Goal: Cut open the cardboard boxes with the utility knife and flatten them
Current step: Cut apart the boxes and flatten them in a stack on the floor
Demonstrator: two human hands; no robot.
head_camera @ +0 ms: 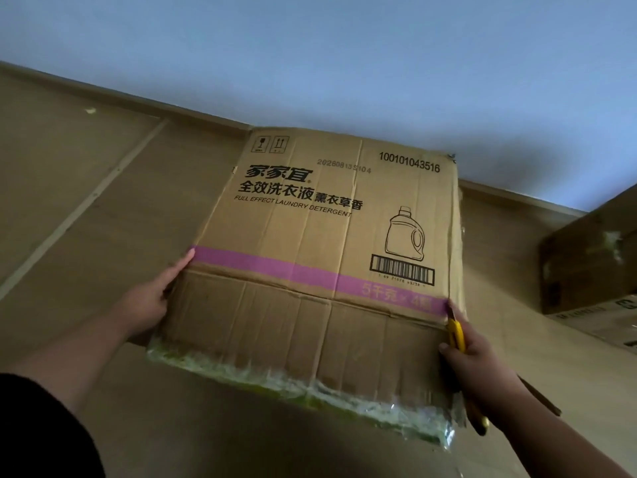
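A large brown laundry-detergent cardboard box (pixel 320 243) with a pink stripe and black print fills the middle of the head view, its near edge wrapped in crinkled clear tape. My left hand (pixel 151 298) presses flat against the box's left side with fingers straight. My right hand (pixel 479 363) grips a yellow utility knife (pixel 456 331) at the box's right edge, the knife's tip pointing up along that corner near the pink stripe. The blade itself is too small to make out.
Flattened cardboard sheets (pixel 86 201) cover the floor around the box. Another brown box (pixel 593 257) stands at the right, with printed cardboard lying below it. A pale blue wall (pixel 344 63) runs behind, close to the box's far edge.
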